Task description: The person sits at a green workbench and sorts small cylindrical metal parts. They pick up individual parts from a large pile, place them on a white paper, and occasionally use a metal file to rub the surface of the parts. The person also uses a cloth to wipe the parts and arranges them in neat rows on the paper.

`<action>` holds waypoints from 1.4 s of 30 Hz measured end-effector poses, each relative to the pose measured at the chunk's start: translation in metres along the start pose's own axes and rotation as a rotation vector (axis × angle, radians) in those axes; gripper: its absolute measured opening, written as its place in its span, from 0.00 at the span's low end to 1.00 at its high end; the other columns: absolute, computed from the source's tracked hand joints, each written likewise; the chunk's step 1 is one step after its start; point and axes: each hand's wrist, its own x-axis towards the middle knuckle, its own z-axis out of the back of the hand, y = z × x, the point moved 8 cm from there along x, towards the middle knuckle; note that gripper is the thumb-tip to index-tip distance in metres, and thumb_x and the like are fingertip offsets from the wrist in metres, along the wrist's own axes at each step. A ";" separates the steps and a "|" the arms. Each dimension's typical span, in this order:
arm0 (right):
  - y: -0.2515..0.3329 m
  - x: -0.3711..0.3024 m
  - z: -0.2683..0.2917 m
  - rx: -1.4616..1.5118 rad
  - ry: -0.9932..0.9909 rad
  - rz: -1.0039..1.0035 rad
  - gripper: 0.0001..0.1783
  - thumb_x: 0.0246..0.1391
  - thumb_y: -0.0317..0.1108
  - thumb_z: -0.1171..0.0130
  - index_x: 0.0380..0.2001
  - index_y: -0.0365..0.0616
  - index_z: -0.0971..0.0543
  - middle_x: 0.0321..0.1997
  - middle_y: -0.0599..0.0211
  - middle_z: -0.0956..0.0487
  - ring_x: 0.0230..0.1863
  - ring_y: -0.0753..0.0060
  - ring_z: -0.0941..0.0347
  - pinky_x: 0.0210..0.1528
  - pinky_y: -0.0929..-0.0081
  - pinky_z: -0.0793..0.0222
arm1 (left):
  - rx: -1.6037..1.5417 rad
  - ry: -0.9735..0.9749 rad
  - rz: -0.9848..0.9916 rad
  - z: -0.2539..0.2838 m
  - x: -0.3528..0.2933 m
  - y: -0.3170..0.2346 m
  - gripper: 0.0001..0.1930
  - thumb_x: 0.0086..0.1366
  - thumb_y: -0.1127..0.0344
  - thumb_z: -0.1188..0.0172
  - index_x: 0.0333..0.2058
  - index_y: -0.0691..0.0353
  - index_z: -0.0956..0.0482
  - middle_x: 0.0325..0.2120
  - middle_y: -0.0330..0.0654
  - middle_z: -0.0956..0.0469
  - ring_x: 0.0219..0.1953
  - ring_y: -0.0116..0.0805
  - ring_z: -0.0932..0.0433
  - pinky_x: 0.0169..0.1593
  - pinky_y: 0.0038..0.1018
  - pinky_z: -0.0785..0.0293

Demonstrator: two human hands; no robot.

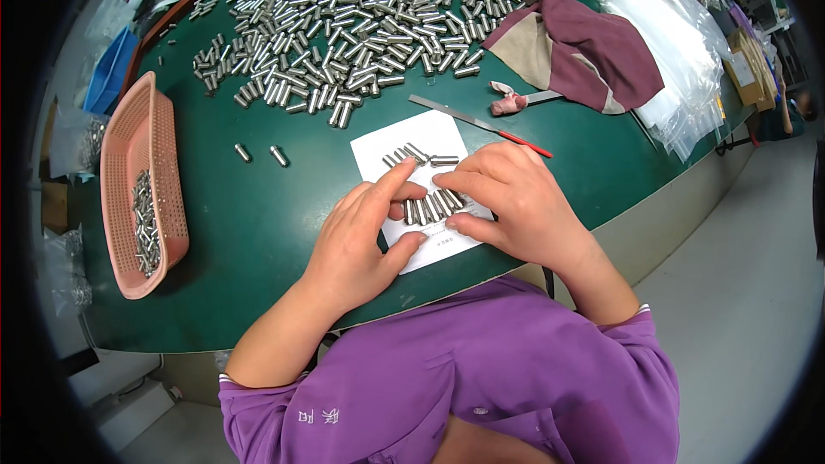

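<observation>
A short row of shiny metal pins (427, 208) lies side by side on a white printed sheet (391, 142). My left hand (357, 228) is curled round the row's left end, its index finger stretched toward a second small group of pins (406, 155) farther up the sheet. Round the right end closes my right hand (516, 198), with index finger above the pins and thumb below. One pin (443, 160) lies crosswise beside the second group. Some of the left fingertips are hidden.
A large heap of pins (344, 26) covers the far table. Two loose pins (278, 155) lie left. Nearby are a pink basket (116, 198) containing small metal parts, a red-handled file (455, 113), a cloth-wrapped tool (509, 101), a maroon cloth (593, 51) and plastic bags (666, 43).
</observation>
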 end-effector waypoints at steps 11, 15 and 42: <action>-0.008 0.005 0.002 0.142 0.005 -0.053 0.19 0.39 0.31 0.28 0.39 0.49 0.19 0.39 0.70 0.24 0.46 0.60 0.29 0.50 0.61 0.34 | -0.055 -0.015 0.019 0.003 0.000 0.002 0.44 0.49 0.78 0.30 0.66 0.61 0.39 0.48 0.42 0.20 0.38 0.31 0.24 0.44 0.27 0.28; -0.017 -0.001 0.010 0.066 0.080 -0.178 0.19 0.41 0.30 0.28 0.40 0.49 0.18 0.38 0.70 0.23 0.45 0.60 0.28 0.50 0.61 0.33 | -0.055 -0.028 0.034 0.004 -0.002 0.003 0.44 0.49 0.78 0.30 0.66 0.61 0.39 0.47 0.43 0.20 0.38 0.31 0.24 0.45 0.27 0.28; -0.008 -0.010 0.009 -0.045 -0.136 -0.125 0.05 0.48 0.28 0.34 0.30 0.48 0.20 0.31 0.72 0.23 0.37 0.63 0.28 0.41 0.66 0.32 | -0.021 -0.171 0.131 0.022 -0.004 0.018 0.36 0.56 0.88 0.53 0.66 0.66 0.39 0.42 0.45 0.21 0.33 0.26 0.24 0.40 0.23 0.26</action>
